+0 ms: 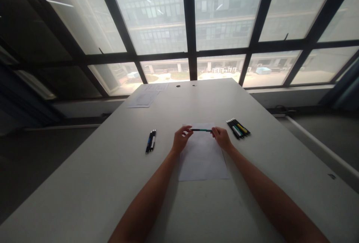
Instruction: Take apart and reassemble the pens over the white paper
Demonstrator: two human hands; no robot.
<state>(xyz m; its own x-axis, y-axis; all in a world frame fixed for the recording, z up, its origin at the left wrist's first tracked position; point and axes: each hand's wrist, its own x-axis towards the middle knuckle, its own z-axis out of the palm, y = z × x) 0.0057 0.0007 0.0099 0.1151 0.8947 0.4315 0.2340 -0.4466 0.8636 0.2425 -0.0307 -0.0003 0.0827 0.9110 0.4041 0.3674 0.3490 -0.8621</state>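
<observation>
A thin dark-green pen (201,130) is held level between both hands above a white sheet of paper (202,158) on the pale table (112,183). My left hand (181,139) pinches the pen's left end with thumb and fingertips. My right hand (221,137) pinches its right end in the same way. Both hands hover over the far edge of the sheet.
Two dark pens (150,140) lie side by side to the left. Several pens (238,128) lie in a row to the right. More papers (146,97) rest at the table's far left corner. Large windows (190,26) stand behind the table.
</observation>
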